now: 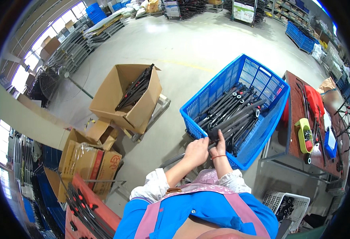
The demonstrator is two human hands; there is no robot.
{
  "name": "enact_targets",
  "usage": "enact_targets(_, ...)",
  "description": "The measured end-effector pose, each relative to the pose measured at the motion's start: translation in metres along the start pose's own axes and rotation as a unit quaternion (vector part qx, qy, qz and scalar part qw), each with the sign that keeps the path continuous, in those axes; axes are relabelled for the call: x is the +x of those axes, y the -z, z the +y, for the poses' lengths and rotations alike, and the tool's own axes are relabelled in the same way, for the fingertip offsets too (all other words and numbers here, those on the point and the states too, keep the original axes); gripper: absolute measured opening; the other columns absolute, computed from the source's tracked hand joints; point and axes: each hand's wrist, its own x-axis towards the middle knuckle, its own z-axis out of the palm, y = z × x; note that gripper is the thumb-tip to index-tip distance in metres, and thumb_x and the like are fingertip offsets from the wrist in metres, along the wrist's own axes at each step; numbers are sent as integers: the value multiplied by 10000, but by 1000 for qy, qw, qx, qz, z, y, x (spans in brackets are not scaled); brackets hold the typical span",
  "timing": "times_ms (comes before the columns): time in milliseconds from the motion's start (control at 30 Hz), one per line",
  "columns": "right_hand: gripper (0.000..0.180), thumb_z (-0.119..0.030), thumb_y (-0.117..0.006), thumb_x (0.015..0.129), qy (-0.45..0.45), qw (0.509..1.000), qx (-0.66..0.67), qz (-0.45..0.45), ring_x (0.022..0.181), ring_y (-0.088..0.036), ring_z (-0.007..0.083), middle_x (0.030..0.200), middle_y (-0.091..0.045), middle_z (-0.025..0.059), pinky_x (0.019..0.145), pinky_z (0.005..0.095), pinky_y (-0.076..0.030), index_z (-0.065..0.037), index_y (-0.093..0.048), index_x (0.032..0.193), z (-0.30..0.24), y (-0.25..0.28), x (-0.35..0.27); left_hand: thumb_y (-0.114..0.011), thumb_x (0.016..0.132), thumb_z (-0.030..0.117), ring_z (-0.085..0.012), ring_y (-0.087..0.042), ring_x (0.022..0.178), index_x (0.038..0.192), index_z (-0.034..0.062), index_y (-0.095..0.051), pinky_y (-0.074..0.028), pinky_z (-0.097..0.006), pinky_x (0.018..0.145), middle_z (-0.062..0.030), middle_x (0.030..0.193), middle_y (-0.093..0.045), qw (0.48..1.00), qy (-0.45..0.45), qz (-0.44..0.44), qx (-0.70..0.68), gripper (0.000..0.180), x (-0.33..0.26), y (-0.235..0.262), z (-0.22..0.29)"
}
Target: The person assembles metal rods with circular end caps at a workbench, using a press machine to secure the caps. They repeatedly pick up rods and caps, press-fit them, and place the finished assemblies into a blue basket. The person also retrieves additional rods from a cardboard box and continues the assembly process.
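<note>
My left hand (pixel 197 152) is closed, its fingers curled over a long black rod (pixel 174 160) whose lower end sticks out to the left of the wrist. Close beside it, my right hand (pixel 219 146) wraps round the same dark piece with the thumb raised; a red cord circles that wrist. A thick black part (pixel 213 133) shows just above the two hands, over the near rim of a blue plastic crate (pixel 186 115). Inside the crate lie many black rods (pixel 226 104), some with white-ringed round ends. My fingertips are partly hidden.
Left of the crate, an open cardboard box (pixel 145 104) of black rods stands on a pallet. Nearer stand another carton (pixel 91 161) and a red table (pixel 91 199) with rods. At right are a brown workbench (pixel 296 107) with a yellow-green holder (pixel 303 135), and a white basket (pixel 301 205).
</note>
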Motion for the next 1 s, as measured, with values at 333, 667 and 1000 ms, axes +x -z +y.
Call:
enact_targets(333, 287, -279, -723, 845, 165, 985, -27, 28, 886, -682, 204, 999, -716, 54, 809, 337, -548, -77, -686, 1046, -133, 32, 228, -688, 813, 320, -345, -575, 987, 1379, -44, -374, -448, -441, 835, -185, 1134, -564, 994, -15, -107, -13, 742, 146, -15, -53)
enact_targets(667, 588, -500, -713, 815, 101, 920, -317, 207, 1037, -595, 245, 1166, -607, 112, 781, 381, -511, -53, -605, 1182, -208, 51, 352, -621, 861, 398, -360, -500, 1160, 1316, -18, -456, -375, -461, 949, -200, 1315, -488, 998, 47, -1, -47, 639, 213, -74, -136)
enact_targets(1000, 318, -250, -660, 897, -23, 770, -625, 127, 615, -596, 139, 820, -604, 34, 470, 247, -453, -55, -615, 1144, -73, 66, 385, -579, 883, 380, -395, -605, 1019, 1115, 38, -608, -484, -495, 862, -209, 1083, -638, 840, 476, -198, -171, 415, -114, -89, -267)
